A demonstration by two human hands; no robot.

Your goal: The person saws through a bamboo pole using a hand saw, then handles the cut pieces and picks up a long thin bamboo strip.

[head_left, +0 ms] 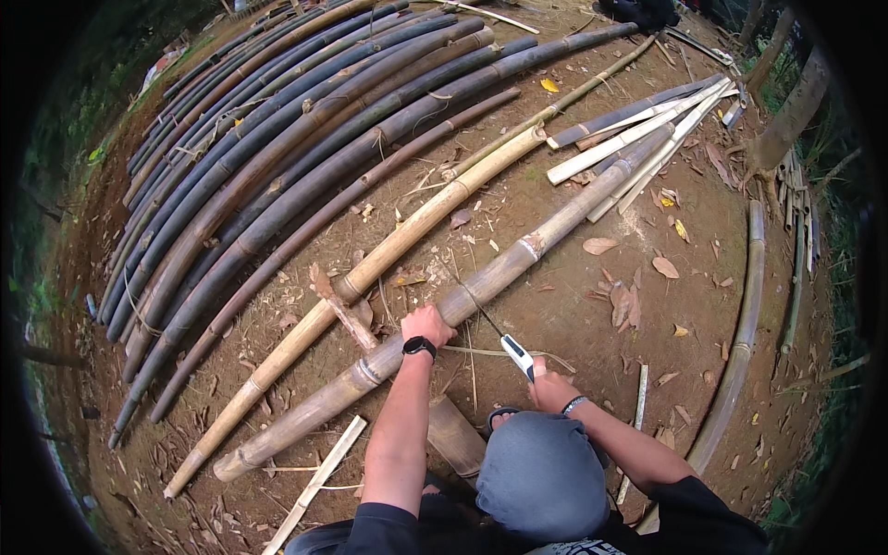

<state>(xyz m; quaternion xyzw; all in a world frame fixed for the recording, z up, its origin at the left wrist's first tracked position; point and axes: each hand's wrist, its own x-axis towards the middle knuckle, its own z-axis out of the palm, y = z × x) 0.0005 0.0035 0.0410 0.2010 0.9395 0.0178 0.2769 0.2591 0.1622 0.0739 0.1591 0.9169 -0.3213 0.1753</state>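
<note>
A thick grey-brown bamboo pole [500, 271] lies diagonally before me. My left hand [426, 330], with a black watch at the wrist, grips the top of this pole, its fingers curled over. In my right hand [551, 388] is the white and dark handle of a hand saw [516, 355], the fingers closed round it. The saw's thin dark blade crosses the pole just right of my left hand; how deep it sits, I cannot tell. Beyond lies a pale tan bamboo pole [400, 248], roughly parallel. A rough brown piece of wood [350, 319] lies between the poles.
Many dark bamboo poles [305, 139] are stacked at the upper left. Split pale strips [610, 153] rest at the upper right, near a tree trunk [794, 111]. A rounded grey cloth shape [541, 476] and a short bamboo piece [455, 435] are close below my hands.
</note>
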